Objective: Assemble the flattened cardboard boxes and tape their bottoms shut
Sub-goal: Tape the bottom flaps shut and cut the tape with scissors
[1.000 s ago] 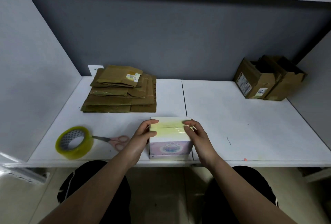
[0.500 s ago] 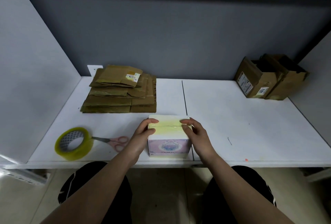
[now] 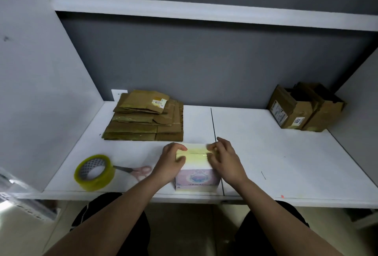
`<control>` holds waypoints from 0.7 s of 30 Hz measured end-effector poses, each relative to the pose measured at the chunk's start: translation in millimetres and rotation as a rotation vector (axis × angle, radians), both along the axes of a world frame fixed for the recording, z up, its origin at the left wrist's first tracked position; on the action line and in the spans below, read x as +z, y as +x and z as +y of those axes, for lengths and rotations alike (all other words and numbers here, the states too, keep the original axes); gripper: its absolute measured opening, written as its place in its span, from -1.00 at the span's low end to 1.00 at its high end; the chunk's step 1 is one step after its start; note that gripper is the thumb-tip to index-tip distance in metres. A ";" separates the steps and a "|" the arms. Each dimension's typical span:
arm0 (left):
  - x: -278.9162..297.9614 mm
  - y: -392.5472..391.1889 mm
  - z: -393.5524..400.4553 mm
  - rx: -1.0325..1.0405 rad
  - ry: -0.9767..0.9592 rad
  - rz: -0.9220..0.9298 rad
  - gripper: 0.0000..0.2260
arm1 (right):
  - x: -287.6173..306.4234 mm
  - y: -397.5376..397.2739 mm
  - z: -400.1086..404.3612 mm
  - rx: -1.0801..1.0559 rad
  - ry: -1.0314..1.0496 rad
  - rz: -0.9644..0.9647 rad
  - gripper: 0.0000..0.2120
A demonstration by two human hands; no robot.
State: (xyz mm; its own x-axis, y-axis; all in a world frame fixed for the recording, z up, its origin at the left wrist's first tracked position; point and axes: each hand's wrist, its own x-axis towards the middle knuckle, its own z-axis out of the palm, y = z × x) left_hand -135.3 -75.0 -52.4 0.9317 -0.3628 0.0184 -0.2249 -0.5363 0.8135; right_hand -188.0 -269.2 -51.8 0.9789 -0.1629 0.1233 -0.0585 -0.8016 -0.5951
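A small white box (image 3: 196,176) with a pink and purple print on its near face stands at the table's front edge. Yellowish tape (image 3: 196,152) covers its upward face across the flap seam. My left hand (image 3: 169,162) grips the box's left side, thumb and fingers curled onto the taped top. My right hand (image 3: 225,158) holds the right side the same way, fingers bent over the tape's right end. A stack of flattened brown cardboard boxes (image 3: 146,120) lies behind and to the left.
A roll of yellowish tape (image 3: 94,172) lies at the front left, with pink-handled scissors (image 3: 137,170) beside it. Two assembled brown boxes (image 3: 302,108) sit in the back right corner. White side walls and a shelf enclose the white table (image 3: 276,159).
Both hands have slid a little farther back along the box's taped top. The camera has tilted, so the whole scene sits lower in view. The box stays in place.
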 end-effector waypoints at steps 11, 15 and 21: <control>40.5 18.2 82.3 0.194 0.096 -0.185 -0.82 | 55.3 40.5 80.1 0.200 -0.279 -0.281 -0.84; 22.2 23.0 162.0 0.290 0.534 -0.355 -0.72 | 55.1 67.7 143.9 0.378 -0.289 -0.234 -0.85; -51.6 31.2 243.5 0.144 0.880 -0.188 -0.50 | 17.7 97.7 218.7 0.464 -0.317 0.079 -0.72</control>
State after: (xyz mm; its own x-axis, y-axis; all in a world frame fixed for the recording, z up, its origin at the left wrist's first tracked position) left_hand -104.1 168.6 -104.0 0.9787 -0.1978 -0.0542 -0.1949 -0.9793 0.0536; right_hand -90.3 -50.5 -34.1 0.9473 0.3199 0.0191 0.3080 -0.8924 -0.3297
